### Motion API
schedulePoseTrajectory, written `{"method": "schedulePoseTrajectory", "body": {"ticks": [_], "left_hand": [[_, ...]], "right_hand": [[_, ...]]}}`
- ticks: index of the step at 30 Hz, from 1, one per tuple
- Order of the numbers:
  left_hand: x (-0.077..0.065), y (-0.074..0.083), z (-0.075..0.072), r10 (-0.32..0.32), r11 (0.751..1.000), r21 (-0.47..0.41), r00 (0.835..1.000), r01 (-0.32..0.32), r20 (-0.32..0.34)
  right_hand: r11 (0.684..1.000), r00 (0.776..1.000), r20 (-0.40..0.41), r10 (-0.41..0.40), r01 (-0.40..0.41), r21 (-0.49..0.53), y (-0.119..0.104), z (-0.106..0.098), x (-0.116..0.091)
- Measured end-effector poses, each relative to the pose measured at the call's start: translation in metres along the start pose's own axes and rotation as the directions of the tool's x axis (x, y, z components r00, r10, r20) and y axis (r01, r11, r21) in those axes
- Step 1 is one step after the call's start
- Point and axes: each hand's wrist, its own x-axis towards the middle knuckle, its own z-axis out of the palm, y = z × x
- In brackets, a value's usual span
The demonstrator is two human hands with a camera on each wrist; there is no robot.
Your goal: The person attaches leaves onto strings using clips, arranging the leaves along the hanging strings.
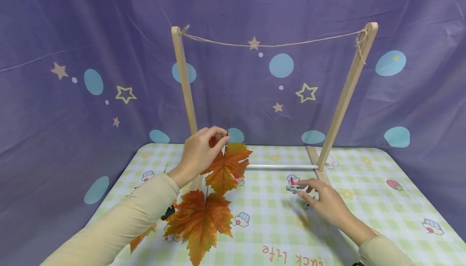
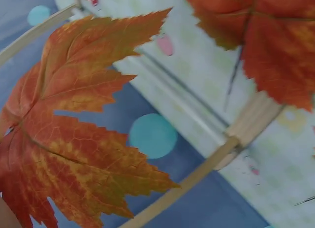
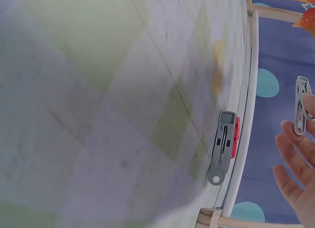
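Thumb and forefinger of my left hand [image 1: 200, 149] pinch the thin stem of an orange-red maple leaf [image 1: 227, 167], which hangs upright below them. That leaf [image 2: 83, 134] fills the left side of the left wrist view. A second maple leaf [image 1: 202, 221] lies on the table below it. My right hand [image 1: 329, 203] holds a grey clothespin [image 1: 295, 188] between thumb and fingers, raised above the tablecloth. Another clothespin [image 3: 222, 149], grey with a red part, lies on the cloth beneath that hand.
Behind the hands stands a wooden frame with a left post [image 1: 185, 79], a right post [image 1: 346, 96] and a white crossbar [image 1: 280, 167]. A twine string [image 1: 269, 46] sags between the post tops. More leaf [image 1: 141, 239] shows under my left sleeve. The checked tablecloth [image 1: 382, 225] covers the table.
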Motion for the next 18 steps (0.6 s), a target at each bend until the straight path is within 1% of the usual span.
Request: {"method": "schedulePoseTrajectory", "body": {"ticks": [4,8,12,18], "left_hand": [[-0.003,-0.010,0.000,-0.013,0.999,-0.040,1.000,0.012,-0.022],[-0.003,-0.019,-0.001,-0.039,0.996,-0.080,0.999,0.036,-0.026],[0.001,-0.027,-0.003,-0.056,0.993,-0.106,0.998,0.053,-0.020],[0.010,-0.033,-0.006,-0.064,0.991,-0.114,0.998,0.064,-0.004]], "right_hand": [[1.000,1.000,-0.004,-0.006,0.006,0.003,0.000,0.001,0.001],[1.000,1.000,-0.010,-0.015,0.015,-0.004,0.000,0.003,0.002],[1.000,1.000,-0.015,-0.021,0.021,-0.009,-0.001,0.005,0.002],[1.000,0.999,-0.014,-0.030,0.030,0.001,-0.003,0.007,0.002]]}}
